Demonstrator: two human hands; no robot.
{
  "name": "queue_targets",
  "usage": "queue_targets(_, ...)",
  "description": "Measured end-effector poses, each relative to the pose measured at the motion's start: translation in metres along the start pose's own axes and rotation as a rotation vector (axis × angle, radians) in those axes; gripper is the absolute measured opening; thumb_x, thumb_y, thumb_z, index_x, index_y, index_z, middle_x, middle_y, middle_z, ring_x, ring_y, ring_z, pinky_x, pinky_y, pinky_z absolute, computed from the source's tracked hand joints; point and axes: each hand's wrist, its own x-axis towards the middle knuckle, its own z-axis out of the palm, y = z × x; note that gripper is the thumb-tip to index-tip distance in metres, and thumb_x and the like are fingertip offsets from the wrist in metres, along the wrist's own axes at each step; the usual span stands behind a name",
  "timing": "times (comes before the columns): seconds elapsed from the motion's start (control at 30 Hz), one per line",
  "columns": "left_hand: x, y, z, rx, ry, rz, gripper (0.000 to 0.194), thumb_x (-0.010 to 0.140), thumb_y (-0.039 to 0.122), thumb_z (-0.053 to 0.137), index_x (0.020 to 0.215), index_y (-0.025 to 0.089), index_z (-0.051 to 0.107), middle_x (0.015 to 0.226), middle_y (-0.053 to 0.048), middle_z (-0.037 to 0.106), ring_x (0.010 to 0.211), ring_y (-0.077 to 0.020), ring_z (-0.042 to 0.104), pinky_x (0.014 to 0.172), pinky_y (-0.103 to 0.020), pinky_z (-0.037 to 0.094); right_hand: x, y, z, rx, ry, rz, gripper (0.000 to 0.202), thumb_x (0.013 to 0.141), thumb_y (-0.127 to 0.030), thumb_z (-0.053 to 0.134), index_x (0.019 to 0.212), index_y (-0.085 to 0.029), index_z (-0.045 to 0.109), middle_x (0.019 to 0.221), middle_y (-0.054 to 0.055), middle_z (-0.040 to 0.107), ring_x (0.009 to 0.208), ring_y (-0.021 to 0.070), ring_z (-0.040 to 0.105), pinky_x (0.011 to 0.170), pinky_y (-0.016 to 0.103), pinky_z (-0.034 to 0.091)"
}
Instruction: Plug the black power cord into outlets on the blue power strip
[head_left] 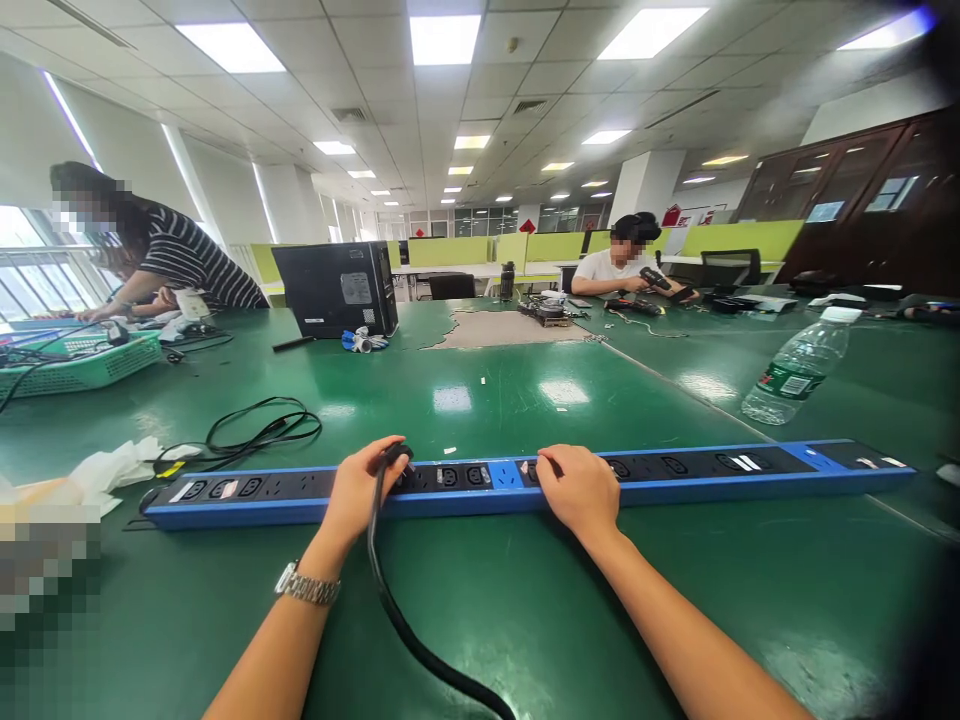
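A long blue and black power strip (505,474) lies across the green table, its sockets facing up. My left hand (360,490), with a metal watch on the wrist, is closed around a black plug (397,457) against the strip's left half. Whether the prongs sit in a socket is hidden by my fingers. From that plug a thick black cable (397,615) runs down toward me. Just right of the strip's middle, my right hand (579,488) is closed over the strip, fingers curled; their tips are partly hidden.
A loose black cable coil (262,430) lies behind the strip's left end. White plastic wrapping (124,470) and a green basket (112,362) are at left. A water bottle (799,370) stands right. Beyond are a black computer case (337,290) and co-workers at the table's far side.
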Motion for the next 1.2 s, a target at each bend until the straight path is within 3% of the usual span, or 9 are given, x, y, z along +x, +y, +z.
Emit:
queue_targets(0.2, -0.009, 0.007, 0.009, 0.173, -0.142, 0.028, 0.043, 0.084, 0.041, 0.061, 0.118, 0.018, 0.07, 0.103, -0.009, 0.076, 0.091, -0.0236, 0.07, 0.086, -0.037, 0.055, -0.001, 0.001, 0.002, -0.004, 0.015, -0.011, 0.03, 0.09, -0.028, 0.046, 0.09, -0.02, 0.075, 0.099, 0.005, 0.076, 0.096, 0.0207, 0.064, 0.084, 0.033, 0.04)
queue_targets(0.4, -0.01, 0.003, 0.01, 0.354, -0.152, 0.13, 0.041, 0.087, 0.037, 0.059, 0.123, 0.022, 0.068, 0.109, -0.009, 0.075, 0.096, -0.0252, 0.068, 0.09, -0.041, 0.053, -0.001, 0.005, 0.008, 0.009, 0.077, -0.033, 0.028, 0.089, -0.027, 0.048, 0.086, -0.021, 0.075, 0.095, 0.003, 0.076, 0.093, 0.021, 0.065, 0.082, 0.034, 0.04)
queue_targets(1.2, -0.011, 0.002, 0.01, 0.39, -0.13, 0.175, 0.037, 0.088, 0.033, 0.061, 0.122, 0.022, 0.069, 0.105, -0.008, 0.076, 0.095, -0.0246, 0.069, 0.089, -0.04, 0.054, -0.001, 0.007, 0.011, 0.006, 0.099, -0.06, 0.028, 0.088, -0.027, 0.049, 0.086, -0.021, 0.075, 0.094, 0.003, 0.076, 0.091, 0.0211, 0.065, 0.081, 0.034, 0.041)
